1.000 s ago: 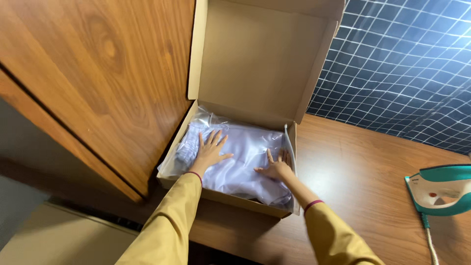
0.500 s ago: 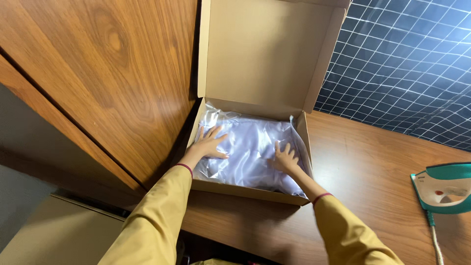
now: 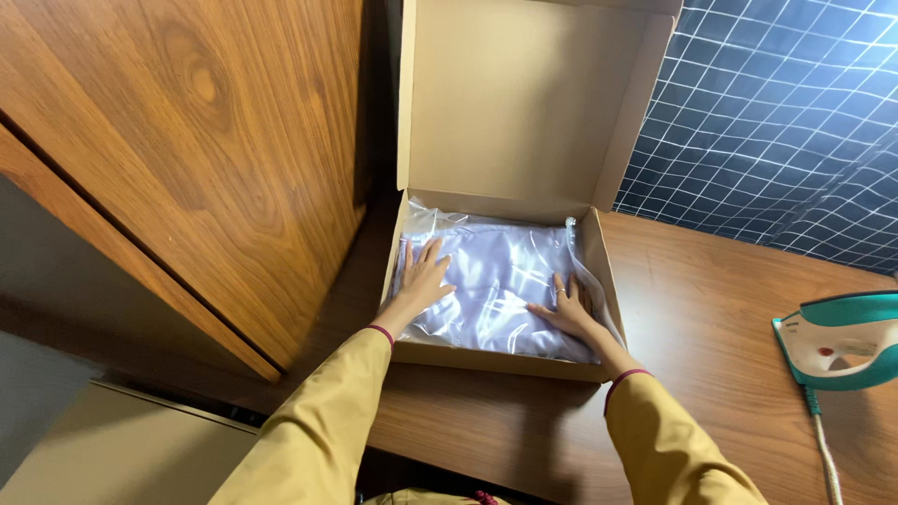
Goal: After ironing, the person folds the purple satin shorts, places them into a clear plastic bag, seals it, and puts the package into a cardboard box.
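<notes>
An open brown cardboard box (image 3: 499, 361) sits on a wooden table, its lid standing upright at the back. Inside lies a pale lilac folded garment in a clear plastic bag (image 3: 500, 277). My left hand (image 3: 423, 281) rests flat on the bag's left side, fingers spread. My right hand (image 3: 565, 312) presses flat on the bag near the box's front right corner. Neither hand grips anything. Both arms wear mustard-yellow sleeves.
A teal and white clothes iron (image 3: 842, 339) with a cord stands at the table's right edge. A wooden cabinet door (image 3: 187, 159) fills the left. A dark blue tiled wall (image 3: 786, 122) rises behind the table (image 3: 711, 318).
The view has shifted so the box sits more centred. Both hands stay flat on the bagged garment, the right one sliding slightly toward the front right corner.
</notes>
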